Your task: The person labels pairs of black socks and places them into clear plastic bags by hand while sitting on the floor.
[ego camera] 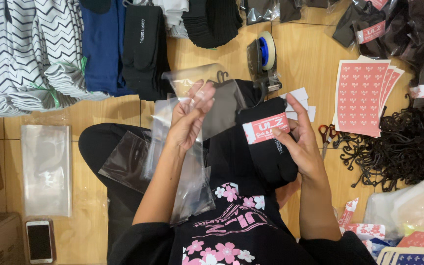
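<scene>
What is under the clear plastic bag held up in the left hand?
Beneath the clear bag in the left hand lie more clear bags on the lap; the wooden floor shows beside them. Anything deeper is covered.

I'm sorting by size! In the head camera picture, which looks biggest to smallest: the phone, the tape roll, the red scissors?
1. phone
2. tape roll
3. red scissors, partly hidden by the right hand, so the last two are unsure.

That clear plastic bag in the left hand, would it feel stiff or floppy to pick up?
Probably floppy: the bag bends and creases above the left hand. Likely very light, since fingertips alone hold it up. Its glossy film looks slippery.
</scene>
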